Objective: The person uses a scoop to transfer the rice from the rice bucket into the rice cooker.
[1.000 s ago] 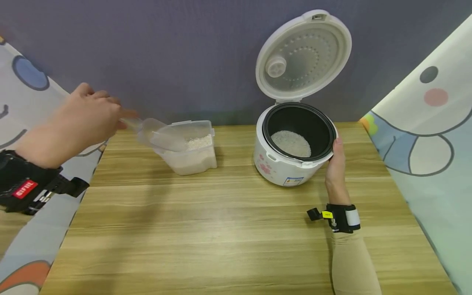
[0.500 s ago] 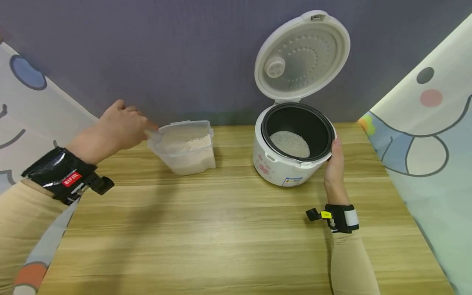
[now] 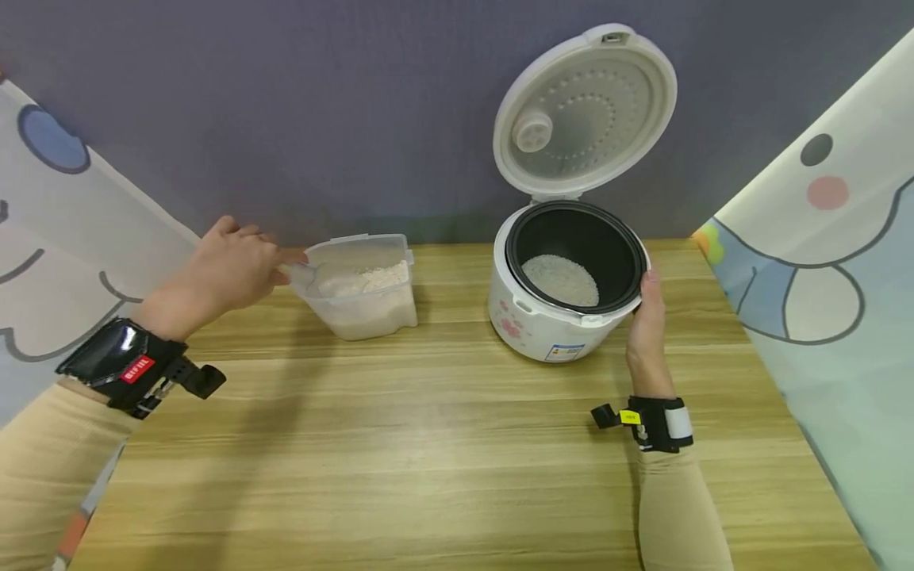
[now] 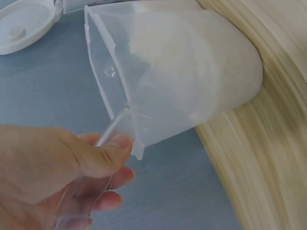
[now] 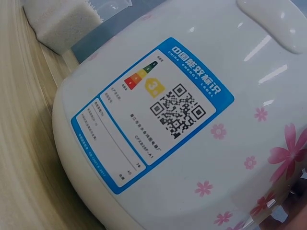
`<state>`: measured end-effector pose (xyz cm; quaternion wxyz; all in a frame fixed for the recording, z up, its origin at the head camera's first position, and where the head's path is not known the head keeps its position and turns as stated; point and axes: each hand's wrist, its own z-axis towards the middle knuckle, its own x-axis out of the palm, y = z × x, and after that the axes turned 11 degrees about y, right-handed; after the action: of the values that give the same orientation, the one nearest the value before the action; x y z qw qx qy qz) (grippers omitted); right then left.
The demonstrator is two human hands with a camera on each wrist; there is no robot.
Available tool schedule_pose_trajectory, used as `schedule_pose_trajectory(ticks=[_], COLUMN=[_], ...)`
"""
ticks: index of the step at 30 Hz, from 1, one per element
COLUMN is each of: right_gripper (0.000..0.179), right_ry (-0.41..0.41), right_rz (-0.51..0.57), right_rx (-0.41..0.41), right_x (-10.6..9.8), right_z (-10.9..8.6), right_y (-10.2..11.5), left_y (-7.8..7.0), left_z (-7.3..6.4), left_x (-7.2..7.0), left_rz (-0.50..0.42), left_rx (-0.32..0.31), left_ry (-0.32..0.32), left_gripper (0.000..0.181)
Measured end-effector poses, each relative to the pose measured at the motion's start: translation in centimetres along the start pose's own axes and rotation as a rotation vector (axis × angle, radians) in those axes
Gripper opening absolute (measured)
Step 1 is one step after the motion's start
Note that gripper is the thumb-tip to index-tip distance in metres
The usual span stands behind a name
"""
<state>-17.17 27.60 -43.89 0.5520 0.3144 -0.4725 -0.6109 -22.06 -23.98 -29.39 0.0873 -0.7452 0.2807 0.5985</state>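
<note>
At the left, my left hand (image 3: 236,266) pinches the clear handle of a scoop (image 4: 114,128) between thumb and fingers. The scoop's handle crosses the rim of a translucent plastic container (image 3: 374,323), and its bowl lies inside. White grains (image 3: 385,276) fill the container's lower part. A white rice cooker (image 3: 510,317) with pink flowers stands to the right, lid up. White rice (image 3: 562,279) lies in its black inner pot (image 3: 607,238). My right hand (image 3: 648,337) rests against the cooker's right side, fingertips at the rim; part of it is hidden.
The raised lid (image 3: 585,103) leans back in front of a grey-blue wall (image 3: 343,103). All this stands on a wood-grain table (image 3: 428,452), with cartoon-printed sheets (image 3: 821,333) at both sides. An energy label (image 5: 153,115) is on the cooker.
My left hand has moved right and down toward the container, bringing the scoop from over its left rim to inside it. My right hand keeps its place on the cooker.
</note>
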Motion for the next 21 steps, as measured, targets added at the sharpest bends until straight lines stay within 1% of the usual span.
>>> schedule_pose_trajectory(ticks=[3, 9, 12, 16, 21], right_gripper=[0.053, 0.053, 0.053, 0.054, 0.054], right_ry=[0.004, 0.017, 0.017, 0.019, 0.025], right_rz=[-0.005, -0.022, -0.022, -0.017, -0.018], right_rx=[-0.004, -0.013, -0.019, -0.014, -0.021], right_x=[-0.07, -0.19, -0.20, -0.21, -0.20], right_z=[-0.09, -0.06, -0.04, -0.02, 0.03], right_y=[-0.04, -0.18, -0.29, -0.37, -0.31], left_y=[-0.10, -0.03, 0.17, 0.28, 0.17], left_z=[0.03, 0.07, 0.11, 0.09, 0.04], left_x=[0.14, 0.33, 0.54, 0.85, 0.96], left_rz=[0.000, -0.006, -0.039, -0.094, -0.110], left_rx=[-0.002, -0.012, -0.004, 0.000, -0.007], left_ry=[-0.010, -0.005, -0.012, -0.004, -0.013], left_gripper=[0.040, 0.041, 0.040, 0.041, 0.041])
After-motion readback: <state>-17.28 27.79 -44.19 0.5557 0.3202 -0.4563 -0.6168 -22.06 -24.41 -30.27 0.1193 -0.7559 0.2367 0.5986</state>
